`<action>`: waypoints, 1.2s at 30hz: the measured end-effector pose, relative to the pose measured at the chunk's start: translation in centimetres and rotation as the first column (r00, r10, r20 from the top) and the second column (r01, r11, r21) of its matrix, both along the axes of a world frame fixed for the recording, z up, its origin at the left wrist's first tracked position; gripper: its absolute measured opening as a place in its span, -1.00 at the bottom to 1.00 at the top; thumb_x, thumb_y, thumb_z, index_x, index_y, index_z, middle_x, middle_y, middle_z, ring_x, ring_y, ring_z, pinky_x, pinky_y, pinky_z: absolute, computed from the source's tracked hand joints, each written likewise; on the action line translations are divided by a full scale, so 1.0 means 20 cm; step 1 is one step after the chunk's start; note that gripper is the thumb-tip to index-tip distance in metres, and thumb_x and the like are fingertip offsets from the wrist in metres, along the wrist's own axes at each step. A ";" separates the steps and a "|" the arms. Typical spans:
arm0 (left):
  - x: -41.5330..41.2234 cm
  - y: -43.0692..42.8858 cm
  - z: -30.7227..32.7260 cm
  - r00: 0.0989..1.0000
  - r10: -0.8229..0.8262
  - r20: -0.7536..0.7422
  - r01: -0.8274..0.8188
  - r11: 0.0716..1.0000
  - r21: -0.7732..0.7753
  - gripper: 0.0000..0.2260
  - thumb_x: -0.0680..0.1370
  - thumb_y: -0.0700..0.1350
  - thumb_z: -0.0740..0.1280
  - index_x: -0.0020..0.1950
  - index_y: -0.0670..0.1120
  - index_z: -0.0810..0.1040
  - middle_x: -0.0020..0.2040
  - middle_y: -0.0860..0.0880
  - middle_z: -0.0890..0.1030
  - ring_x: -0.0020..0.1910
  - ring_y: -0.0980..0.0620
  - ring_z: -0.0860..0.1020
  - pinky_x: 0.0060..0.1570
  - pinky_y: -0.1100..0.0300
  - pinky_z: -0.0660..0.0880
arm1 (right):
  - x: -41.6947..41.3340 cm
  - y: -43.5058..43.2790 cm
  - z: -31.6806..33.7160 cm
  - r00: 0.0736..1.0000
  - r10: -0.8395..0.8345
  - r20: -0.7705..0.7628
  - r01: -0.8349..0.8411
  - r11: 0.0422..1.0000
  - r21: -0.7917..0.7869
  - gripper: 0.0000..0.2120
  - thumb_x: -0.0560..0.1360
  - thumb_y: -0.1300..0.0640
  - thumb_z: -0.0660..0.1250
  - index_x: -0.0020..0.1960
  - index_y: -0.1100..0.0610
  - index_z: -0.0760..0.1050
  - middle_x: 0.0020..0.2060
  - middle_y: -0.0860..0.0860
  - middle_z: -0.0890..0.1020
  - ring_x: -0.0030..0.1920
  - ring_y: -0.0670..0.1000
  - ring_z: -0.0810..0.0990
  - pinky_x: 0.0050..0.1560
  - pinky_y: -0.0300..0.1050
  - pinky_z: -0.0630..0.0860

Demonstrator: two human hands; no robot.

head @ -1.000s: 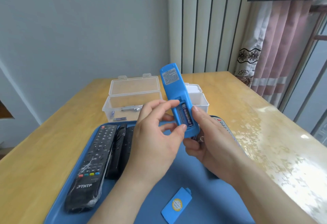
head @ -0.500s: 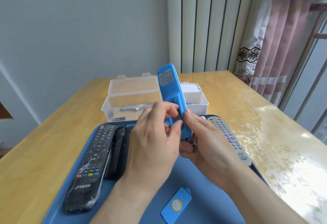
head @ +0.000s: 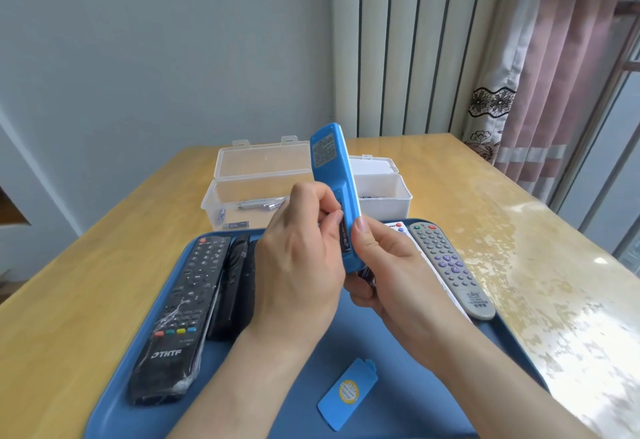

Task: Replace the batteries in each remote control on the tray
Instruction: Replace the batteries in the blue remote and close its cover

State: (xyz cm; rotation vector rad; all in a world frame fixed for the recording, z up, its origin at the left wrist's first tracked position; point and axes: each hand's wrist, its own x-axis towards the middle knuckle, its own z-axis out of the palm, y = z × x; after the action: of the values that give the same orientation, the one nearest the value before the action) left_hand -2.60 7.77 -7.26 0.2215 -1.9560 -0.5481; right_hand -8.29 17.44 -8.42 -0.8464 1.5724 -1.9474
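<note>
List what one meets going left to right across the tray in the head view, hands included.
Black THTF remote → slim black remotes → left hand → blue remote → right hand → grey remote. The loose blue battery cover lies nearer than the hands, so it is left out.

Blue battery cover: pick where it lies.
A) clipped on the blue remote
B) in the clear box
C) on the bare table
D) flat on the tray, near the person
D: the cover lies flat on the tray, apart from the blue remote, which is held up above it with its battery bay open.
</note>
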 end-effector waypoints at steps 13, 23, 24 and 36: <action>0.00 0.03 0.01 1.000 -0.021 0.007 0.020 0.999 0.035 -0.90 0.48 -0.15 0.37 -0.02 -0.06 0.55 -0.12 0.08 0.49 -0.15 0.00 0.53 -0.14 0.32 0.48 | -0.02 0.00 0.01 0.941 0.075 0.330 -0.012 0.982 -0.187 -0.65 0.65 -0.02 0.10 0.13 0.15 0.58 -0.08 0.19 0.49 -0.33 0.08 0.29 -0.28 -0.12 0.19; 0.01 0.06 0.00 0.996 0.054 0.073 -0.058 0.997 0.052 -0.76 0.47 -0.02 0.37 0.12 0.03 0.61 -0.15 0.13 0.46 -0.21 0.18 0.40 -0.19 0.26 0.42 | -0.02 0.00 0.01 0.961 -0.009 0.277 0.058 0.984 -0.171 -0.66 0.64 0.00 0.13 0.15 0.18 0.58 -0.12 0.08 0.61 -0.34 -0.03 0.25 -0.21 -0.12 0.24; 0.01 0.05 0.00 0.996 0.056 0.075 -0.060 0.997 0.053 -0.77 0.47 -0.04 0.37 0.12 0.03 0.61 -0.14 0.14 0.46 -0.21 0.17 0.40 -0.19 0.28 0.41 | -0.02 0.00 0.01 0.963 -0.007 0.271 0.053 0.985 -0.163 -0.67 0.64 0.00 0.13 0.14 0.16 0.59 -0.13 0.07 0.62 -0.31 -0.01 0.27 -0.21 -0.12 0.25; 0.02 0.09 0.03 0.913 -0.377 -0.154 0.350 0.533 0.771 -0.81 0.53 -0.26 0.36 0.03 -0.03 0.70 -0.13 0.05 0.73 -0.20 0.22 0.63 -0.25 0.42 0.47 | -0.01 -0.02 0.00 0.970 -0.183 -0.157 0.175 0.982 -0.068 -0.72 0.66 0.11 0.11 0.24 0.06 0.55 -0.43 -0.25 0.50 -0.40 -0.21 0.42 -0.34 -0.39 0.33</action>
State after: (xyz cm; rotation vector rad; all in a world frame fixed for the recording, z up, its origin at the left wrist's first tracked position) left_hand -2.29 9.55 -6.73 0.3690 -1.6579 -1.7135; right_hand -8.45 17.12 -8.47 -0.9350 1.7513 -2.1004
